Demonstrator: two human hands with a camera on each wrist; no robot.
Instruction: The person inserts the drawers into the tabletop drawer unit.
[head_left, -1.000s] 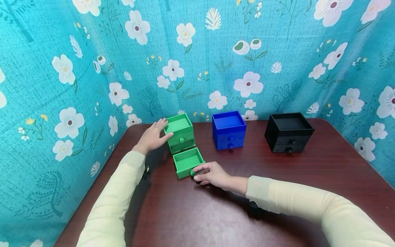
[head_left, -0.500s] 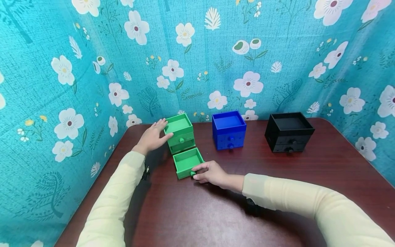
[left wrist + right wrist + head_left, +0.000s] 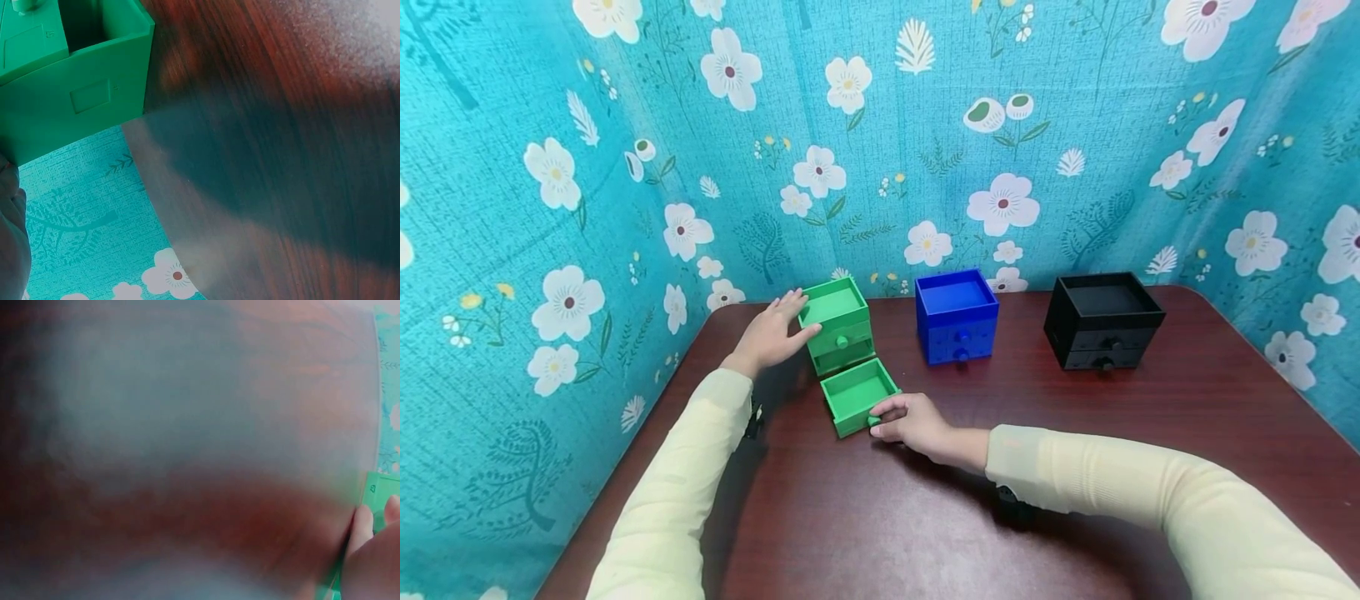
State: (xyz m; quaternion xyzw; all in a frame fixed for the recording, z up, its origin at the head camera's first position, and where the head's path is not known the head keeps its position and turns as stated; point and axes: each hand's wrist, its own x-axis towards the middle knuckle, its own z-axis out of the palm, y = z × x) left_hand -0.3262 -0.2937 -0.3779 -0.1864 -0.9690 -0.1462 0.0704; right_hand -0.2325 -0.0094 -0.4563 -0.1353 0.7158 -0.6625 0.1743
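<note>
A small green drawer cabinet point(image 3: 841, 333) stands at the back left of the table, its lower slot vacant. In front of it lies a green drawer point(image 3: 859, 398), pulled out, with nothing visible inside. My left hand point(image 3: 770, 333) rests on the cabinet's left side, fingers straight along the upper edge and thumb toward the front. At the drawer's front, my right hand point(image 3: 917, 427) pinches its round knob point(image 3: 874, 421) between thumb and fingers. In the left wrist view the green cabinet point(image 3: 75, 94) shows its side; only an edge of the left hand point(image 3: 11, 237) appears.
A blue drawer cabinet point(image 3: 957, 317) and a black drawer cabinet point(image 3: 1103, 323) stand to the right along the back of the dark wooden table point(image 3: 880, 525), both with drawers closed. A teal flowered curtain point(image 3: 895, 142) hangs behind and at the sides.
The right hand and the green drawer have shifted slightly right and toward the front in the last half second. The left hand and the cabinet have stayed in place.
</note>
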